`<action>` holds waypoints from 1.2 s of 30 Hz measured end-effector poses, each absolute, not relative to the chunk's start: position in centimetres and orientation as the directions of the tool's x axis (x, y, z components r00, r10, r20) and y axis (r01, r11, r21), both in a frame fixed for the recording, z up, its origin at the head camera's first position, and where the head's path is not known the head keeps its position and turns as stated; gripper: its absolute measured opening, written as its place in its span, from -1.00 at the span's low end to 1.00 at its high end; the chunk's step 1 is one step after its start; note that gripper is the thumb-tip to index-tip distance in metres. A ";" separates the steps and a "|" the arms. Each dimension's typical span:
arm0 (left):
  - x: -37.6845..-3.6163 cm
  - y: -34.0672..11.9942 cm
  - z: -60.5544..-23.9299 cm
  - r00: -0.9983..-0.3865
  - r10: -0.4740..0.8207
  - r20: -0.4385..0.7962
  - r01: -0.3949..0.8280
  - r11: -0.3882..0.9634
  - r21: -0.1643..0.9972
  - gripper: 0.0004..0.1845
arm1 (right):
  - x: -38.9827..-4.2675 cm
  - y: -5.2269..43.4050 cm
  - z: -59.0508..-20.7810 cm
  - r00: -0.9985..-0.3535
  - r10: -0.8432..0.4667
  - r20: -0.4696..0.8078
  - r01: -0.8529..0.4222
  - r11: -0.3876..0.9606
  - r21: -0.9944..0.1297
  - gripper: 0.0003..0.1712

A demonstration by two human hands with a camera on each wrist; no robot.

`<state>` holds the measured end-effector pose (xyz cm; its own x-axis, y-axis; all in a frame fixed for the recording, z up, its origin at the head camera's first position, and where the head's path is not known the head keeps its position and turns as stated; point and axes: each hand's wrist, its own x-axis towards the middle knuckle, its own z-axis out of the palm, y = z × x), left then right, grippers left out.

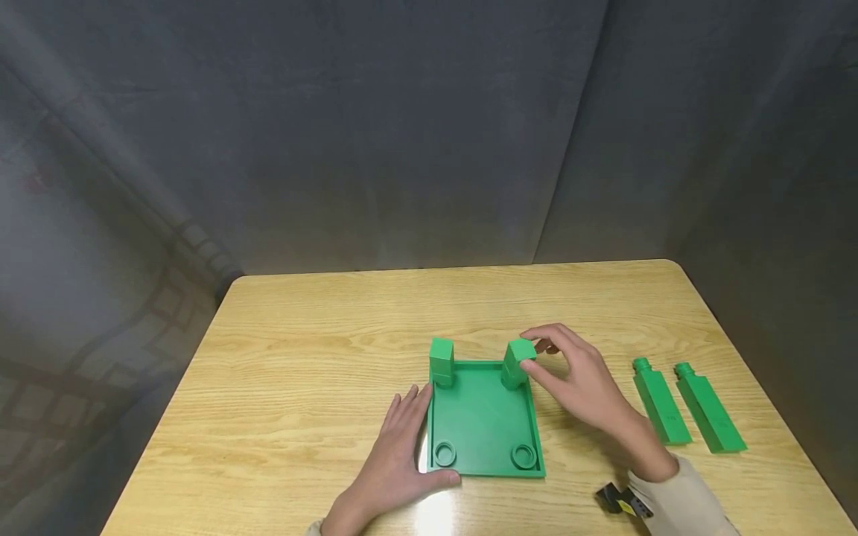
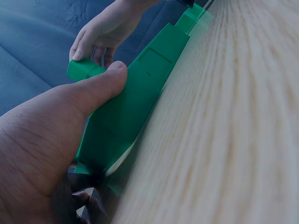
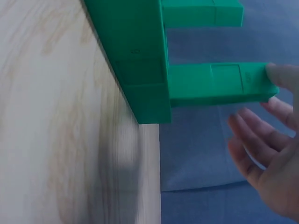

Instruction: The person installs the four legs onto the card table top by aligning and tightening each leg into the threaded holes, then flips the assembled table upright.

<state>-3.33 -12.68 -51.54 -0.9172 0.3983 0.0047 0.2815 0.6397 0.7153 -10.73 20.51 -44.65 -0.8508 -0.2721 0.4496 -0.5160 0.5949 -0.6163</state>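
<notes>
A square green tabletop (image 1: 481, 420) with a raised rim lies underside up on the table. At its far left corner stands one green table leg (image 1: 442, 361). A second green leg (image 1: 516, 363) stands at the far right corner; my right hand (image 1: 583, 380) pinches its top between thumb and fingers, as the right wrist view shows for this leg (image 3: 201, 84). The near corners have round sockets (image 1: 445, 453). My left hand (image 1: 398, 461) rests against the near left corner, fingers fairly straight along the left side. Its thumb (image 2: 100, 88) presses on the near side.
Two more green legs (image 1: 661, 406) with threaded ends lie side by side on the wooden table (image 1: 302, 357) at the right. A black device (image 1: 623, 500) shows at my right wrist. Grey curtains (image 1: 402, 149) hang behind the table and at both sides.
</notes>
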 end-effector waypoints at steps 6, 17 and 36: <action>-3.3 -12.7 -51.5 -0.919 0.395 -0.010 0.270 0.647 0.713 0.47 | -10.7 19.8 -44.9 -0.837 -0.191 0.513 -0.512 0.603 -0.611 -0.54; -3.3 -12.7 -51.3 -0.922 0.387 -0.025 0.253 0.651 0.716 0.47 | -10.6 19.1 -45.0 -0.823 -0.158 0.546 -0.510 0.628 -0.588 -0.55; -3.1 -12.6 -51.3 -0.927 0.375 -0.027 0.243 0.652 0.718 0.47 | -9.6 20.1 -44.3 -0.863 -0.127 0.490 -0.464 0.583 -0.666 -0.20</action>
